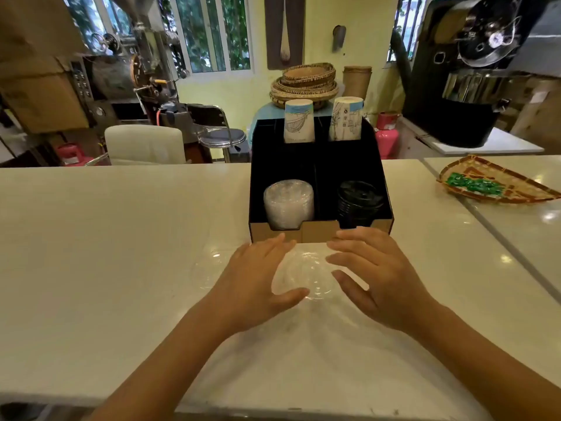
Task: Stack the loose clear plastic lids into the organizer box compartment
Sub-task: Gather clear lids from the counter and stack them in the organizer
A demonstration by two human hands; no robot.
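Observation:
A clear plastic lid [305, 276] lies on the white counter just in front of the organizer box [315, 232]. My left hand [258, 284] cups its left edge, thumb at the near rim. My right hand [379, 278] flanks its right side with fingers spread. Whether the lid is lifted off the counter I cannot tell. Another clear lid [209, 268] lies faintly visible on the counter left of my left hand. Inside the box's front left compartment stands a stack of clear lids [288, 202].
The front right compartment holds black lids [359, 202]. Two paper cup stacks [299, 121] stand in the back compartments. A woven tray with green items [485, 185] sits on the counter at the right. Chairs and roasting machines stand beyond the counter.

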